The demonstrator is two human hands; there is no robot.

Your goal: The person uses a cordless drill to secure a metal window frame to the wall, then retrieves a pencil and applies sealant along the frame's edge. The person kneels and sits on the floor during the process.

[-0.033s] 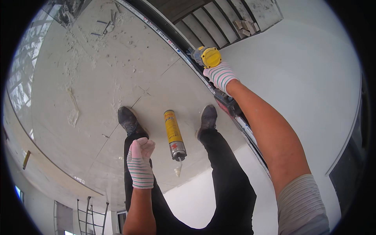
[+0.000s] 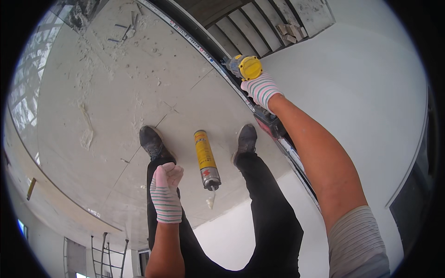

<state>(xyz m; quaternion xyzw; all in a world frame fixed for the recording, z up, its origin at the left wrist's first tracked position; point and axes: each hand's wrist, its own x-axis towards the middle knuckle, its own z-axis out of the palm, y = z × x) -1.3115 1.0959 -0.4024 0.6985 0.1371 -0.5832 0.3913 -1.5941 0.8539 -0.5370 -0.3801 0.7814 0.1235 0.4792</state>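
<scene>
My right hand (image 2: 261, 90), in a striped knit glove, is closed round a yellow and grey power drill (image 2: 250, 68). The drill's front end reaches the long dark frame (image 2: 232, 78) with a printed strip along it; its tip is hard to make out. My left hand (image 2: 167, 192), gloved alike, is raised over my left leg with its fingers curled together. Whatever may be in those fingers is hidden. Between my shoes is a yellow and silver foam can (image 2: 205, 155), its whitish nozzle pointing toward me.
Plaster crumbs and several dark strips (image 2: 125, 32) litter the pale floor (image 2: 102, 120) at the far left. Beside the frame below my right forearm sits a red and black object (image 2: 270, 124). Wood offcuts (image 2: 291, 32) lie on dark-edged steps beyond. A metal rack (image 2: 109, 257) stands lower left.
</scene>
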